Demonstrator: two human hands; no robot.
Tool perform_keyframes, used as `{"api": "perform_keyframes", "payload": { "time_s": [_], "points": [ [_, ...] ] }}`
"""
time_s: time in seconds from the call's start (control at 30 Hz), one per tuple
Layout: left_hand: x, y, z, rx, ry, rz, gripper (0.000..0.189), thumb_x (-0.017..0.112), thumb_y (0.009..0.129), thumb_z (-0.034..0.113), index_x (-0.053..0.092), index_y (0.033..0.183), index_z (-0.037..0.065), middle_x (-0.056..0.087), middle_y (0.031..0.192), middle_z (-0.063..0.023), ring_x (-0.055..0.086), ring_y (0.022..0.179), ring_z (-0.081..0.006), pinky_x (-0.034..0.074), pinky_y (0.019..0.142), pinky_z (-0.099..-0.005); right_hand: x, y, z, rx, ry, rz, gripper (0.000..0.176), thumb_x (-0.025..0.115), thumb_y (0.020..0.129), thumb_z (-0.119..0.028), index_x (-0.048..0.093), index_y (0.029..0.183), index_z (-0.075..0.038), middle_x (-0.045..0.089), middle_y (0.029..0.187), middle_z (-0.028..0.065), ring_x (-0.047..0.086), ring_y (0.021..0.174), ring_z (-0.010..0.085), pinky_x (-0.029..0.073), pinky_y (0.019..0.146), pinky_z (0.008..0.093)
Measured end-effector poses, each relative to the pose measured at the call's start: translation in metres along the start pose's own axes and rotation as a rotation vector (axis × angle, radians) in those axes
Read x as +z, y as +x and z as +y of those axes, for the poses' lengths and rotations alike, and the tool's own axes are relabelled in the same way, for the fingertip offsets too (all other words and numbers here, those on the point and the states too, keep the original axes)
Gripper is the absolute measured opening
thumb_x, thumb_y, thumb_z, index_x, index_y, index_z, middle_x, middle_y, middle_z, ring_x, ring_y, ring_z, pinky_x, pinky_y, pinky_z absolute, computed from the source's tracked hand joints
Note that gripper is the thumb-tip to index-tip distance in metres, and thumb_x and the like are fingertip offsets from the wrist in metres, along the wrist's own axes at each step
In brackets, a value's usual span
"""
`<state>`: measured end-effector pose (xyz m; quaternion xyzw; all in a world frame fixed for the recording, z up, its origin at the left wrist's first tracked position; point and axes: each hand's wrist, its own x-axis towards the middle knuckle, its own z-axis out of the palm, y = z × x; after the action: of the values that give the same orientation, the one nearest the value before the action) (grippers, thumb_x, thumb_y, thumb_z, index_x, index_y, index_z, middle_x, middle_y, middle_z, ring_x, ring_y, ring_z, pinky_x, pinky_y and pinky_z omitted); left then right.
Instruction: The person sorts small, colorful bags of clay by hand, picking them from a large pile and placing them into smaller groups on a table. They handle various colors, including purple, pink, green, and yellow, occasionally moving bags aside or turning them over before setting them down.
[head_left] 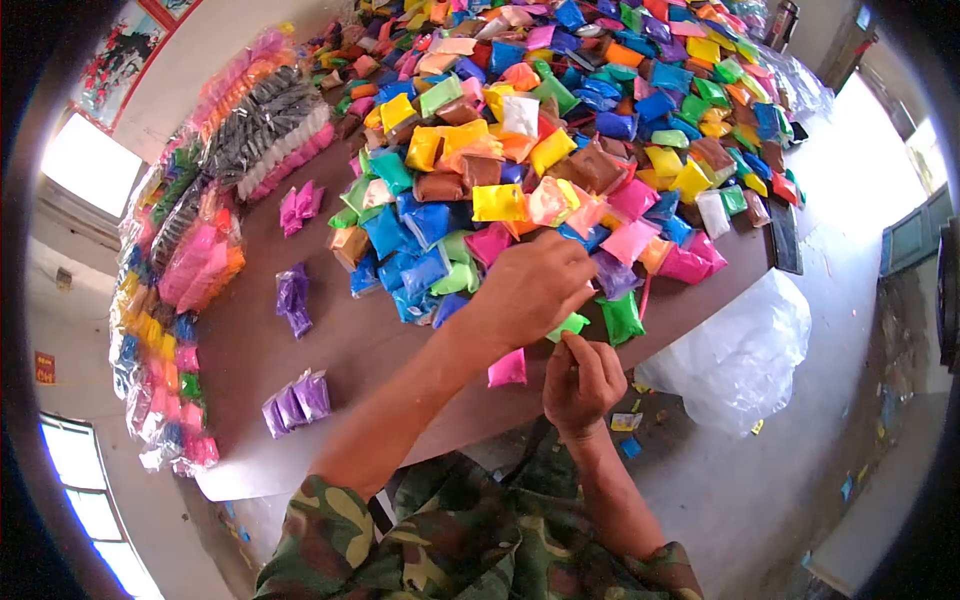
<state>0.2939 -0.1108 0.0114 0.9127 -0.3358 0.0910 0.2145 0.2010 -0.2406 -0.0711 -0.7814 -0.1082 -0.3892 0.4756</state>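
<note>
Camouflage sleeves (325,535): worn on both arms, nearest of all, short of the tabletop (370,375).
Right hand (585,382): narrowed, with the green packet (570,326) pinched at thumb and forefinger.
Left hand (540,285): fingers bent inward, just beyond the right hand; whether anything is gripped cannot be told.
Green packet: seen between the two hands, above the near part of the tabletop.
Pink packet (507,367): laid near the near edge, left of the right hand.
Heap of coloured packets (520,120): spread across the far side.
Purple packets (298,403): lined up side by side, near left.
Bagged packets (200,265): stacked along the left edge.
Clear plastic bag (740,350): seen crumpled, at the right.
</note>
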Motion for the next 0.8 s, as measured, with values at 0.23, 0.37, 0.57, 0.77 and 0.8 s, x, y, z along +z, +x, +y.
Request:
{"api": "perform_keyframes", "payload": {
  "time_s": [0.23,0.37,0.57,0.77,0.8],
  "points": [
    [0.031,0.029,-0.004,0.087,0.057,0.006,0.031,0.074,0.082,0.015,0.071,0.112,0.008,0.069,0.11,-0.0104,0.066,0.107,-0.0344,0.056,0.091,-0.0476,-0.003,-0.001,0.001,0.021,0.0,-0.013,0.015,0.074,0.084,0.002,0.074,0.098,0.001,0.066,0.077,0.0125,0.063,0.061,0.0264,0.049,0.056,0.0346],
    [0.022,0.029,-0.005,-0.089,-0.113,0.199,0.017,0.071,0.086,0.013,0.071,0.101,0.004,0.069,0.09,-0.0145,0.067,0.09,-0.0319,0.056,0.08,-0.0451,-0.002,-0.002,0.004,0.009,0.004,0.0,0.014,0.073,0.084,0.002,0.075,0.098,0.001,0.066,0.078,0.0124,0.063,0.062,0.0263,0.049,0.056,0.0347],
    [-0.025,-0.024,-0.01,-0.706,-0.9,0.279,0.018,0.065,0.099,0.019,0.068,0.094,0.002,0.067,0.081,-0.0043,0.06,0.071,-0.0099,0.049,0.062,-0.0288,-0.002,0.0,0.001,0.005,0.002,0.003,0.015,0.072,0.086,0.002,0.074,0.1,0.004,0.066,0.078,0.0148,0.063,0.064,0.0285,0.05,0.058,0.0369],
    [-0.031,-0.121,-0.003,-0.827,-0.875,0.372,0.016,0.059,0.104,0.015,0.066,0.093,0.005,0.061,0.085,0.0052,0.056,0.075,-0.0058,0.047,0.067,-0.0268,-0.001,-0.002,0.001,-0.022,-0.054,-0.007,0.014,0.071,0.088,-0.001,0.075,0.101,0.003,0.07,0.083,0.0156,0.066,0.069,0.0322,0.054,0.063,0.0415],
    [-0.03,-0.14,-0.002,-0.873,-0.817,0.357,0.018,0.059,0.104,0.015,0.066,0.092,0.005,0.06,0.083,0.0049,0.057,0.074,-0.0063,0.047,0.067,-0.0271,0.0,-0.005,0.005,-0.061,-0.078,-0.016,0.014,0.07,0.088,0.0,0.075,0.101,0.003,0.07,0.084,0.0165,0.066,0.071,0.0329,0.054,0.064,0.0426]
  ]
}}
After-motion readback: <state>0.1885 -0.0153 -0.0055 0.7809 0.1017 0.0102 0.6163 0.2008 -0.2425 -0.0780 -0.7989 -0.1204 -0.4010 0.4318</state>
